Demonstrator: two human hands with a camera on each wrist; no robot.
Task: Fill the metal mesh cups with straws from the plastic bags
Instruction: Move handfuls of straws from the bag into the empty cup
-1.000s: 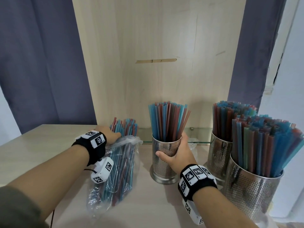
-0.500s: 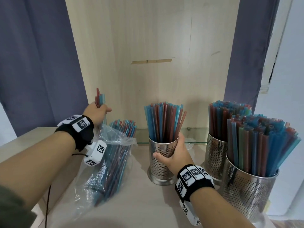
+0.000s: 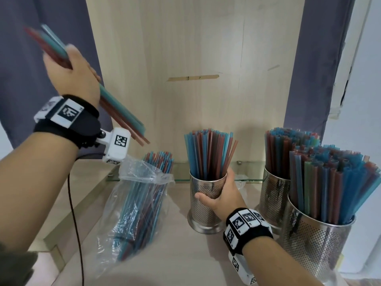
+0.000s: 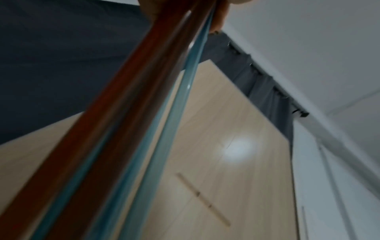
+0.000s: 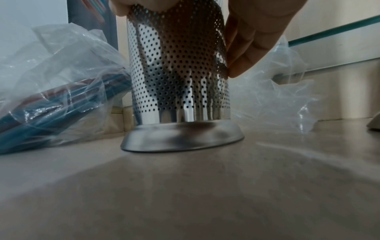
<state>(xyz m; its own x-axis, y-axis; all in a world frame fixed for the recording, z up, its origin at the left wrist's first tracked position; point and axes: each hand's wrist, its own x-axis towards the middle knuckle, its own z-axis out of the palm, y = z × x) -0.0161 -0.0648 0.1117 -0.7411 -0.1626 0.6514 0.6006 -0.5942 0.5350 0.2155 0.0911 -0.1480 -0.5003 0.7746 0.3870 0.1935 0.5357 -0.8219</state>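
Observation:
My left hand (image 3: pixel 71 76) is raised high at the left and grips a small bunch of red and teal straws (image 3: pixel 121 118), tilted with the lower ends pointing down to the right; the same straws (image 4: pixel 127 129) fill the left wrist view. Below lies an open clear plastic bag of straws (image 3: pixel 140 205) on the table. My right hand (image 3: pixel 221 196) grips the middle metal mesh cup (image 3: pixel 203 205), which stands upright and holds red and blue straws (image 3: pixel 209 153). In the right wrist view my fingers (image 5: pixel 252 40) wrap the mesh cup (image 5: pixel 180 68).
Two more mesh cups packed with straws stand at the right, one further back (image 3: pixel 274 195) and one nearer (image 3: pixel 315 242). A glass shelf edge (image 3: pixel 247 178) runs behind the cups. A crumpled empty bag (image 5: pixel 273 91) lies behind the middle cup. A wooden panel (image 3: pixel 195 58) rises behind.
My left hand pulled a bunch of straws out of the bag and lifted it up and to the left. The right hand stayed on the middle cup.

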